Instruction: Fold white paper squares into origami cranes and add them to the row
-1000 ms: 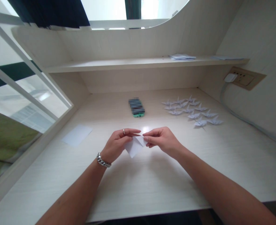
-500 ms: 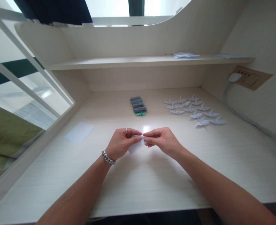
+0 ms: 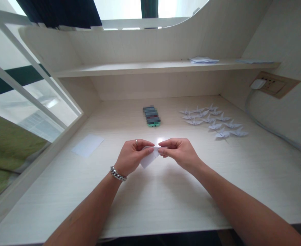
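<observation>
A small folded piece of white paper (image 3: 150, 158) is held above the desk between my two hands, one pointed corner hanging down. My left hand (image 3: 133, 154), with a ring and a chain bracelet, pinches its left part between thumb and fingers. On the right, my right hand (image 3: 179, 151) pinches the upper right edge with thumb and forefinger. The fingers hide part of the folds. Several white paper cranes (image 3: 209, 119) stand grouped on the desk, beyond my right hand. A flat white sheet of paper (image 3: 87, 145) lies to the left.
Behind my hands lies a dark, blurred-out object with a green end (image 3: 153, 125). Paper stacks (image 3: 203, 60) rest on the shelf (image 3: 130, 71). A white plug (image 3: 258, 84) sits in the wall socket, its cable (image 3: 268, 129) running down the right side. White rails (image 3: 25, 90) flank the desk's left.
My right hand has shifted slightly right along the paper's upper edge, and the fingertips of both hands are farther apart. More of the paper shows between them.
</observation>
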A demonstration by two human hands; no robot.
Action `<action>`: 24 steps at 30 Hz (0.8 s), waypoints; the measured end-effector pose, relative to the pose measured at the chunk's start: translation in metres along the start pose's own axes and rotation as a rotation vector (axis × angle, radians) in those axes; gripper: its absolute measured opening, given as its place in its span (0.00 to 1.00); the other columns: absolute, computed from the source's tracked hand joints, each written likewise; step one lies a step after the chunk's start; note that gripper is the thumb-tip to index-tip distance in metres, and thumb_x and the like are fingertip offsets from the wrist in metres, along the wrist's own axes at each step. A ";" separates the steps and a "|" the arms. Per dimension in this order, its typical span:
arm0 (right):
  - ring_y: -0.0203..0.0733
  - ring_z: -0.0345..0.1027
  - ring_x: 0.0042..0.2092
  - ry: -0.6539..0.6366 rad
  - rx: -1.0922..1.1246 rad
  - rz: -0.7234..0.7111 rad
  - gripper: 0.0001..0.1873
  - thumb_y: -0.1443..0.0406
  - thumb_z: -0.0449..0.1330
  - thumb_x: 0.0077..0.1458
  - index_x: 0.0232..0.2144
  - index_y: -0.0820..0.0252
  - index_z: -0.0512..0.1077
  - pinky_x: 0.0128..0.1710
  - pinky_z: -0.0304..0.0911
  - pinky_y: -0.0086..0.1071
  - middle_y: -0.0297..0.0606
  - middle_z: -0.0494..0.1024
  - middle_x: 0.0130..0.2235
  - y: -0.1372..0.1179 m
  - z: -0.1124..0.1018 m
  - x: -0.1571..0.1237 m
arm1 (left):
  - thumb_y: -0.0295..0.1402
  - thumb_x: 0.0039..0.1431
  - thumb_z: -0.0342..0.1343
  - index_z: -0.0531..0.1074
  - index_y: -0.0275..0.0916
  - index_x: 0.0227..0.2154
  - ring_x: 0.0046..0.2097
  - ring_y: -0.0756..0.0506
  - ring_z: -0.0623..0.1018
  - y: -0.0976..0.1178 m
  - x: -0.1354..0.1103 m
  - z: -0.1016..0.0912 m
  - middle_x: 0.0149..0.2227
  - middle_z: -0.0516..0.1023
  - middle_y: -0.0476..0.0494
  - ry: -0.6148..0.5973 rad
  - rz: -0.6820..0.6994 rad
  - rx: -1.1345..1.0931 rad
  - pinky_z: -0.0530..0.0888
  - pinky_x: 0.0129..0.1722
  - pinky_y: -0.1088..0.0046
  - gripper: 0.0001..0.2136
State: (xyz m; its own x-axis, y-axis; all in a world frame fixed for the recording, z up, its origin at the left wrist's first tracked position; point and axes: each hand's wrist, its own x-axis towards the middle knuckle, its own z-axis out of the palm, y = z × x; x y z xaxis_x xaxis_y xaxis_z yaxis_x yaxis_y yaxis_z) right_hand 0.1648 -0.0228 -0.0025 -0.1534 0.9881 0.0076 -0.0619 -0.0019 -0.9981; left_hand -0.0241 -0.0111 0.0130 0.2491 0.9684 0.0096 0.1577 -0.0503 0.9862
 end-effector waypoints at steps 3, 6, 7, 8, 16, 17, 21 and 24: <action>0.38 0.71 0.27 0.021 -0.002 -0.031 0.19 0.59 0.72 0.37 0.33 0.65 0.79 0.30 0.67 0.33 0.38 0.79 0.25 0.001 0.000 0.000 | 0.36 0.47 0.65 0.80 0.36 0.31 0.27 0.50 0.76 0.001 -0.001 0.000 0.27 0.81 0.45 0.002 0.008 0.025 0.70 0.25 0.79 0.10; 0.37 0.71 0.28 0.004 -0.034 -0.048 0.16 0.60 0.71 0.40 0.32 0.64 0.79 0.30 0.66 0.33 0.38 0.79 0.25 0.004 0.000 0.000 | 0.37 0.47 0.66 0.80 0.36 0.30 0.27 0.51 0.75 0.003 -0.002 0.002 0.27 0.81 0.45 0.013 0.032 0.105 0.69 0.25 0.79 0.10; 0.37 0.71 0.28 -0.002 -0.039 -0.049 0.16 0.60 0.71 0.40 0.32 0.64 0.79 0.30 0.66 0.33 0.38 0.79 0.26 0.004 -0.001 0.000 | 0.37 0.47 0.66 0.80 0.36 0.30 0.26 0.51 0.75 0.003 -0.003 0.003 0.27 0.81 0.45 0.017 0.036 0.124 0.69 0.24 0.79 0.10; 0.37 0.71 0.28 -0.006 -0.037 -0.049 0.16 0.60 0.71 0.40 0.32 0.64 0.79 0.30 0.66 0.33 0.38 0.79 0.26 0.005 -0.001 0.001 | 0.37 0.47 0.66 0.80 0.36 0.29 0.26 0.51 0.75 0.004 -0.003 0.004 0.26 0.81 0.45 0.023 0.039 0.137 0.68 0.23 0.79 0.10; 0.38 0.72 0.28 -0.038 -0.001 -0.027 0.16 0.60 0.70 0.41 0.33 0.64 0.80 0.32 0.68 0.34 0.39 0.79 0.26 0.006 -0.002 0.003 | 0.33 0.46 0.65 0.80 0.36 0.27 0.24 0.51 0.74 0.008 -0.004 0.007 0.25 0.81 0.46 0.044 0.053 0.152 0.68 0.22 0.79 0.06; 0.38 0.72 0.28 -0.037 0.008 -0.028 0.16 0.60 0.71 0.41 0.33 0.64 0.80 0.32 0.68 0.34 0.39 0.79 0.25 0.006 -0.001 0.003 | 0.33 0.47 0.64 0.80 0.36 0.27 0.24 0.51 0.74 0.008 -0.004 0.006 0.25 0.81 0.46 0.044 0.055 0.157 0.68 0.22 0.79 0.06; 0.38 0.72 0.28 -0.014 0.022 -0.030 0.16 0.61 0.72 0.37 0.31 0.63 0.80 0.32 0.68 0.34 0.38 0.80 0.26 0.007 0.001 0.002 | 0.33 0.47 0.64 0.80 0.37 0.28 0.24 0.51 0.75 0.006 -0.003 0.003 0.25 0.81 0.45 0.038 0.056 0.169 0.68 0.22 0.79 0.06; 0.39 0.73 0.29 -0.006 0.007 -0.050 0.15 0.61 0.72 0.38 0.31 0.62 0.80 0.33 0.69 0.35 0.39 0.80 0.27 0.008 0.001 0.001 | 0.33 0.47 0.64 0.80 0.37 0.28 0.24 0.50 0.75 0.005 -0.003 0.003 0.25 0.81 0.45 0.036 0.057 0.166 0.68 0.22 0.79 0.06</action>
State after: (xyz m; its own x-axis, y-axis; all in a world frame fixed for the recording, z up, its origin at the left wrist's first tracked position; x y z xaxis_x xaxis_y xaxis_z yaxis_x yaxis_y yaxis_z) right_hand 0.1630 -0.0222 -0.0099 -0.1563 0.9860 0.0577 -0.0761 0.0462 -0.9960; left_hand -0.0216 -0.0146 0.0174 0.2280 0.9709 0.0735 0.3004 -0.1420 0.9432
